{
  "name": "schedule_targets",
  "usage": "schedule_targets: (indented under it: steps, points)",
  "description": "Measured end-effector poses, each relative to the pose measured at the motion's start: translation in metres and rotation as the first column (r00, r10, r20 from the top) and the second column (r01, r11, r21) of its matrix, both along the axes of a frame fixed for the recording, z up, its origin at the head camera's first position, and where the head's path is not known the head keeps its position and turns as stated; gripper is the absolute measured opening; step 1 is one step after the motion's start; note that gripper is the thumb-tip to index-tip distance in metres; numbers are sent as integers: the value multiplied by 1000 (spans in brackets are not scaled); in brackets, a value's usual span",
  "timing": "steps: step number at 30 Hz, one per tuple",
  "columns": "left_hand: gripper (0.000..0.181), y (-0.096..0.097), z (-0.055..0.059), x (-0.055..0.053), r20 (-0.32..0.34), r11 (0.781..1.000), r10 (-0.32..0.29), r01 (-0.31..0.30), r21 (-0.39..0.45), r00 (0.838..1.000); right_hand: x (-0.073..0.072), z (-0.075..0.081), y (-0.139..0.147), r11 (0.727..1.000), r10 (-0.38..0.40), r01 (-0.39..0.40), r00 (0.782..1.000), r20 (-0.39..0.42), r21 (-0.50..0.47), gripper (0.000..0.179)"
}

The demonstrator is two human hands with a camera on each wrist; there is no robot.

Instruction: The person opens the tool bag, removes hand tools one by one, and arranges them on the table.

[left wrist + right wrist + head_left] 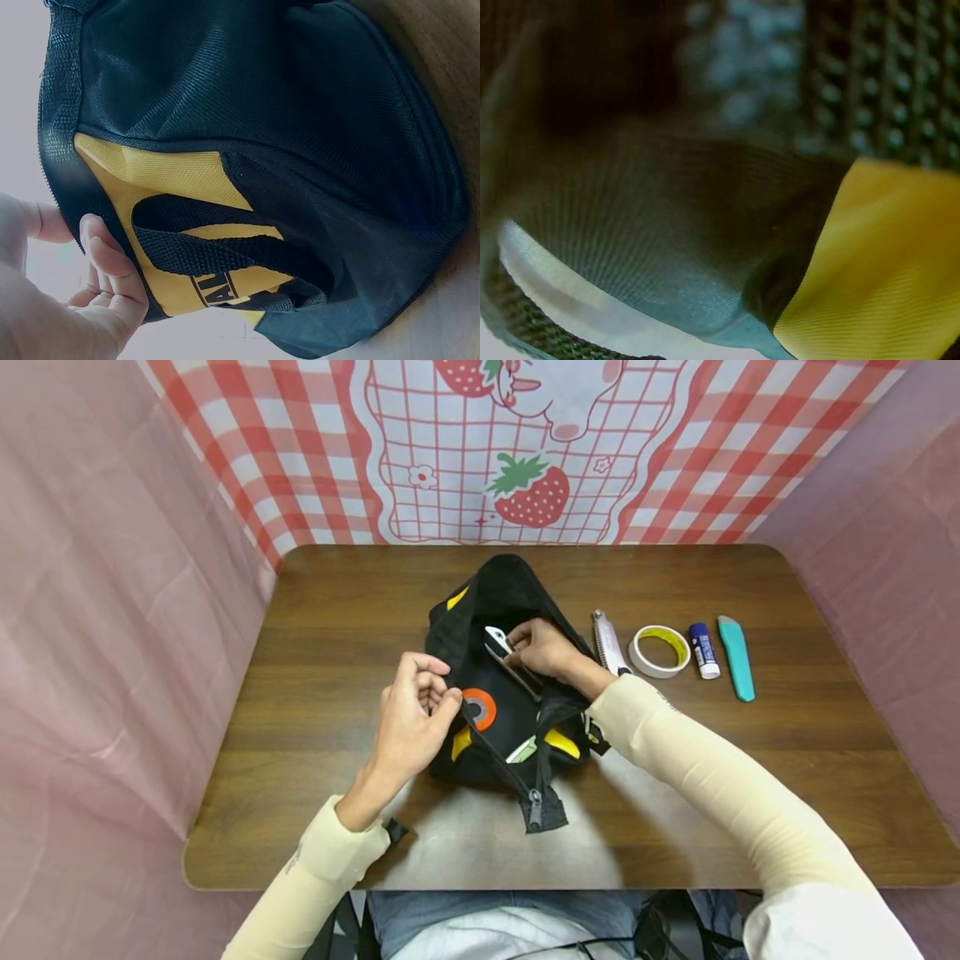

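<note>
A black zip bag with yellow panels lies with its mouth wide apart on the table. My left hand pinches its left rim between thumb and index finger; the left wrist view shows the zip edge between them and a webbing handle beside a yellow panel. Inside the mouth, my right hand pinches a slim black-and-white object with a brownish lower edge, its kind unclear. Below lies an orange ring-shaped roll, near a pale green item. Only bag fabric appears in the right wrist view.
Right of the bag lie a pale pinkish slim tool, a white tape roll with a yellow core, a blue glue stick and a teal cutter. The bag's zip pull hangs toward the table's front edge.
</note>
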State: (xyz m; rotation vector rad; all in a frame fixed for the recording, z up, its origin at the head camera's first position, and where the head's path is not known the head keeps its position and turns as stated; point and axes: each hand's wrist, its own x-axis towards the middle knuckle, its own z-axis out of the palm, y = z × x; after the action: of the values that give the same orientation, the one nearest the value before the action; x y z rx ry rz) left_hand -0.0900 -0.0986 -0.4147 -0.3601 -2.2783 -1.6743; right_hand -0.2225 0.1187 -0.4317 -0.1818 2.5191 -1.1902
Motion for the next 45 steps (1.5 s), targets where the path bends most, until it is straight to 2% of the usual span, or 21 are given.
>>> schedule_targets:
  steps: [4,10,14,24,34,45]
  points:
    - [30,0,0,0,2,1000,-5,5,0,1000,-2,1,1,1000,-2,3,999,49,-22,41]
    - [31,1,0,0,-7,1000,-11,11,-4,1000,-2,5,3,991,-27,50,983,179,-127,45]
    - [31,1,1,1,-12,1000,-12,12,0,1000,1,13,1,983,-30,68,976,216,-171,49]
    - [30,2,0,0,-6,1000,-21,21,-7,1000,12,42,-5,962,-54,115,969,240,-249,47]
    - [27,2,1,0,-13,999,-41,41,-24,999,24,69,-6,938,-58,132,972,230,-322,41]
    - [28,2,1,-2,-38,996,-79,77,-45,996,35,107,7,913,-46,139,970,241,-384,49]
